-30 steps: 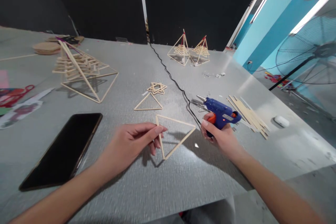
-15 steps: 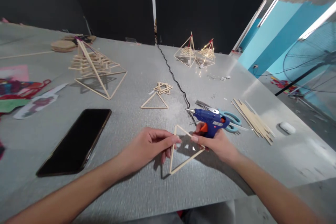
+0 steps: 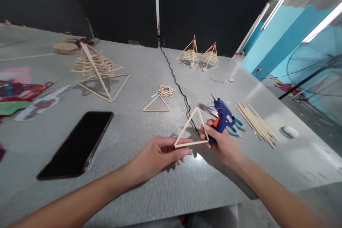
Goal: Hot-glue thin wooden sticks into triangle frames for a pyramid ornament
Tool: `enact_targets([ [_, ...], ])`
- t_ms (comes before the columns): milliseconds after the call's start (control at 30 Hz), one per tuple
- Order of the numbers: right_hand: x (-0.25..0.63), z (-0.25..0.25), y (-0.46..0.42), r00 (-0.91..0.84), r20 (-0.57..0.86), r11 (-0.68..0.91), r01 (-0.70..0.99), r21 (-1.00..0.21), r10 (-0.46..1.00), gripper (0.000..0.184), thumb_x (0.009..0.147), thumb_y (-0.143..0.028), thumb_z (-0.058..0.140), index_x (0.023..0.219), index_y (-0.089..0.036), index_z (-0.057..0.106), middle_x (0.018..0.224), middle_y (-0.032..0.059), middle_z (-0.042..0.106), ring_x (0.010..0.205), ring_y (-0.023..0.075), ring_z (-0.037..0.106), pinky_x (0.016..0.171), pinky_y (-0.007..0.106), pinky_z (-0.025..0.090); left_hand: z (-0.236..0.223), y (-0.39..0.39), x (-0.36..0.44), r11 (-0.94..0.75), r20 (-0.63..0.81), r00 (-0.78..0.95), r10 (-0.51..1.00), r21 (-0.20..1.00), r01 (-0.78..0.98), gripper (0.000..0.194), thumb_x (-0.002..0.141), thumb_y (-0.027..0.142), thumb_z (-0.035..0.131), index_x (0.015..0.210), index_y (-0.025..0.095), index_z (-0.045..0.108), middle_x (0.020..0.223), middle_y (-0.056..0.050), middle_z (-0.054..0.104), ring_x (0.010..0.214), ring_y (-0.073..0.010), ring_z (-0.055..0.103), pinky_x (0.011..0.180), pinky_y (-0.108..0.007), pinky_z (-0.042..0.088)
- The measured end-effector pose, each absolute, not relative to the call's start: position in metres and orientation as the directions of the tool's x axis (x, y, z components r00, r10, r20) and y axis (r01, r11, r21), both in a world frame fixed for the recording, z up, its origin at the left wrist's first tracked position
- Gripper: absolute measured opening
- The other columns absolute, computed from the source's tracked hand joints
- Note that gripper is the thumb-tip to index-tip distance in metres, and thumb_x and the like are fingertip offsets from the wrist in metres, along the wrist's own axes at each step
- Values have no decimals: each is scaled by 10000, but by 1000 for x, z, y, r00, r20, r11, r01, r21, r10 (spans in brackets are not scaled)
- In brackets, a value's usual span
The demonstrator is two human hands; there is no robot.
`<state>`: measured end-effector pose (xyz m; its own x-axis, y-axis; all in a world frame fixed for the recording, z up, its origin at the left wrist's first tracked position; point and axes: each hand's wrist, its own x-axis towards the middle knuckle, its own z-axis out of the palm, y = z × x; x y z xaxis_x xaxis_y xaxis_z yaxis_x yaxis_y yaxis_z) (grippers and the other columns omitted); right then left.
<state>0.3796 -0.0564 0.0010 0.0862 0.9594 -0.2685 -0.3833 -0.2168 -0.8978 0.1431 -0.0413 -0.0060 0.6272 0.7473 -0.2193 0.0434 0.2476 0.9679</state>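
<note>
A small triangle of thin wooden sticks (image 3: 187, 124) is held tilted above the table, one corner pointing away. My left hand (image 3: 162, 153) is closed loosely at its lower side, fingers behind the stick and thumb just below. With thumb and index finger, my right hand (image 3: 220, 140) pinches the triangle's right side. The same hand also holds a blue hot glue gun (image 3: 224, 112) with an orange trigger, its nozzle pointing up and away. Beyond my hands, another stick triangle (image 3: 156, 110) lies flat, touching or close to a small stick star (image 3: 166, 91).
Scissors (image 3: 235, 128) lie behind the glue gun, with loose wooden sticks (image 3: 256, 123) to their right. A phone (image 3: 77, 144) is at left. Stick pyramids (image 3: 100, 74) stand farther back, two at the far side (image 3: 193, 55). A black cable (image 3: 175, 76) crosses the grey table (image 3: 133, 199).
The held triangle has turned and risen, its lower side now nearly level. The glue gun has swung from pointing left to pointing up and away. The lights on the far pyramid have gone dark.
</note>
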Motion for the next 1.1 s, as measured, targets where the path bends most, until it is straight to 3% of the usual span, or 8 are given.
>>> enact_targets([
  [333, 373, 4, -65, -51, -254, -257, -302, -918, 966, 524, 695, -505, 1051, 886, -242, 640, 913, 41, 780, 751, 200, 726, 553, 296, 544, 7, -42, 145, 93, -55, 491, 869, 994, -54, 344, 929, 502, 826, 1018, 178, 897, 824, -73, 808, 658, -151, 656, 637, -285, 567],
  [467, 374, 0, -66, -7, -199, -197, -185, -963, 980, 495, 737, -575, 998, 898, -240, 670, 974, 57, 792, 740, 189, 700, 557, 298, 522, 15, -41, 142, 93, -53, 469, 881, 994, -62, 340, 944, 512, 820, 958, 176, 865, 754, -41, 763, 641, -144, 645, 629, -266, 554],
  [533, 384, -3, -65, 70, -154, -146, -113, -983, 986, 493, 791, -662, 922, 882, -241, 682, 858, 37, 744, 666, 172, 640, 512, 285, 444, 17, -38, 137, 93, -51, 439, 897, 993, -76, 341, 947, 516, 829, 925, 177, 843, 757, -33, 748, 649, -140, 633, 646, -263, 559],
  [633, 408, -2, -64, 101, -101, -109, 70, -992, 990, 533, 836, -716, 834, 703, -252, 609, 577, -19, 529, 528, 151, 472, 488, 306, 366, 17, -30, 127, 98, -47, 408, 912, 990, -105, 373, 964, 544, 826, 897, 177, 830, 801, -42, 745, 686, -141, 628, 626, -246, 527],
  [767, 431, 12, -63, -60, -6, 16, 366, -930, 998, 411, 746, -561, 925, 722, -274, 631, 619, -3, 567, 570, 183, 505, 548, 349, 465, 17, -22, 114, 75, -22, 432, 902, 991, -108, 396, 990, 569, 812, 892, 186, 832, 775, -27, 717, 680, -127, 587, 600, -225, 472],
  [900, 429, 25, -63, -355, -63, 92, 402, -911, 933, 311, 852, -474, 839, 728, -256, 655, 671, 23, 652, 612, 195, 591, 576, 335, 520, 22, -23, 111, 66, -23, 477, 879, 995, -75, 390, 1005, 558, 801, 871, 193, 830, 732, -11, 698, 660, -116, 559, 608, -220, 455],
  [1100, 425, 20, -64, -424, -41, 148, 403, -903, 905, 214, 873, -411, 812, 773, -237, 738, 690, 30, 722, 624, 181, 625, 550, 292, 495, 25, -26, 113, 62, -51, 484, 874, 998, -7, 379, 1001, 542, 795, 852, 195, 822, 726, -6, 689, 637, -109, 550, 574, -213, 438],
])
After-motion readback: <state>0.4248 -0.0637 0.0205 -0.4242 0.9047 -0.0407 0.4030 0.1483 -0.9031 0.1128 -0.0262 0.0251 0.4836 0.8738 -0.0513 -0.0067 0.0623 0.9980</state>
